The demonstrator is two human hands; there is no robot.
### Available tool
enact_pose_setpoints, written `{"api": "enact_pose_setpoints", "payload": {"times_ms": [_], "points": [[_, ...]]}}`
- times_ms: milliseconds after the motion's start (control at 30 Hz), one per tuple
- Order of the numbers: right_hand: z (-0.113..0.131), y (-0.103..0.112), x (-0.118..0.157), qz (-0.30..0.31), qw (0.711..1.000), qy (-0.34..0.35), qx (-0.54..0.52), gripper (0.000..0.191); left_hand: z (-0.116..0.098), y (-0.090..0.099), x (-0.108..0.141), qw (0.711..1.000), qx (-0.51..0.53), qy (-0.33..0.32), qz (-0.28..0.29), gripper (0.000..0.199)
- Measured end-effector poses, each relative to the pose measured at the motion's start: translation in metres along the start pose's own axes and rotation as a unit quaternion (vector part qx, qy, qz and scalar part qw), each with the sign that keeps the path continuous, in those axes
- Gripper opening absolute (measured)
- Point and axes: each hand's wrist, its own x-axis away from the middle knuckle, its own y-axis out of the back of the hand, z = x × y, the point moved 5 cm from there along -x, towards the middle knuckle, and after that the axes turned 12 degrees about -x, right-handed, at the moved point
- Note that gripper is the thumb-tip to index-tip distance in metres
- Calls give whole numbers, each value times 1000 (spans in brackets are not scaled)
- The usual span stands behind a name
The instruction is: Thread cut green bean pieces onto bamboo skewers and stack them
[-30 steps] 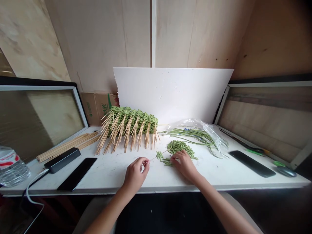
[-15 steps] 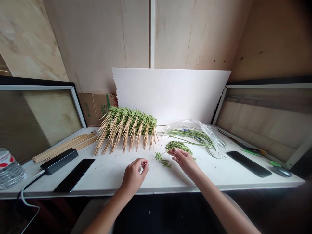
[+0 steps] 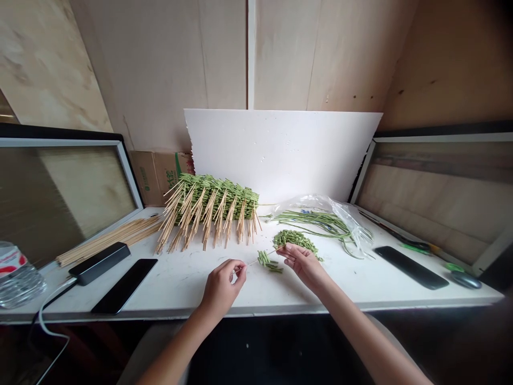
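Observation:
A thin wooden skewer [image 3: 255,262] runs between my two hands above the white table. My left hand [image 3: 225,282] pinches its lower end. The fingers of my right hand [image 3: 300,262] are closed on its other end. Several short green bean pieces [image 3: 264,259] are lined up along the skewer, and a few more [image 3: 276,267] lie just below; whether those touch it I cannot tell. Behind my right hand is a heap of cut bean pieces [image 3: 294,240]. A large stack of skewered beans [image 3: 220,195] stands at the back left, its bare sticks pointing forward.
Loose skewers [image 3: 108,239], a black box [image 3: 100,262] with a cable, a phone [image 3: 125,286] and a water bottle [image 3: 18,275] are on the left. Long beans [image 3: 320,222] in a plastic bag, a dark flat object [image 3: 411,267], scissors [image 3: 455,267] and a mouse [image 3: 465,279] lie right.
The view has shifted slightly. My hands keep nearly the same pose and grip on the skewer; no other clear movement shows.

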Motion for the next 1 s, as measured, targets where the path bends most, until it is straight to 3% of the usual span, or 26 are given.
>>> {"api": "enact_pose_setpoints", "payload": {"times_ms": [433, 1000], "points": [[9, -3, 3, -14, 998, 43, 46, 32, -2, 0, 1, 1000, 10, -18, 14, 13], [-6, -12, 7, -7, 998, 49, 34, 30, -5, -4, 5, 999, 7, -43, -6, 13]]}}
